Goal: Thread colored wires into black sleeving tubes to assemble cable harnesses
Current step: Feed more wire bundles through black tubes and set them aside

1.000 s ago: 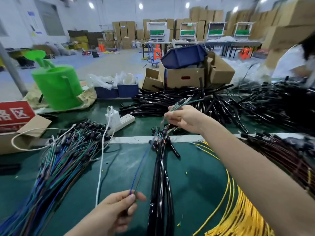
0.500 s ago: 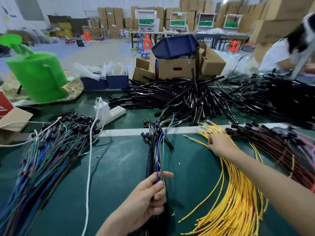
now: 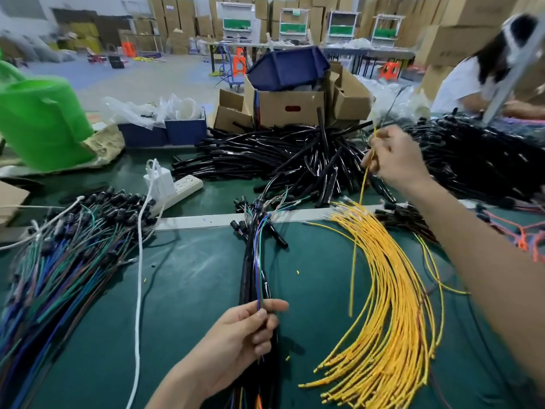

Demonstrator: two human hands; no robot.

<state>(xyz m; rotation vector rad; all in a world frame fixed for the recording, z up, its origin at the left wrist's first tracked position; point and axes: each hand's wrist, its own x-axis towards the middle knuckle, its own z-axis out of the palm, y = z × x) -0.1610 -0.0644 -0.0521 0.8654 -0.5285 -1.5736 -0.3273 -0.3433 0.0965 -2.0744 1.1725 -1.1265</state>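
My left hand [image 3: 239, 335] pinches a few thin blue and green wires [image 3: 259, 261] near the front, over a bundle of black sleeved harnesses [image 3: 246, 278] lying down the middle of the green table [image 3: 191, 284]. My right hand [image 3: 395, 157] is raised at the right and pinches one yellow wire [image 3: 355, 249], which hangs from it down to above the table. A fan of yellow wires [image 3: 392, 314] lies under that arm. Loose black sleeving tubes [image 3: 283, 160] are heaped behind the white strip.
A heap of blue and green wires with black ends [image 3: 59, 261] fills the left. A white power strip [image 3: 180, 187] and white cable [image 3: 138, 290] lie left of centre. Cardboard boxes [image 3: 289, 107] and a green watering can [image 3: 41, 122] stand behind. Another person [image 3: 477, 75] works at far right.
My right hand rose from the yellow pile toward the back right, lifting one yellow wire clear. My left hand stays on the thin wires.
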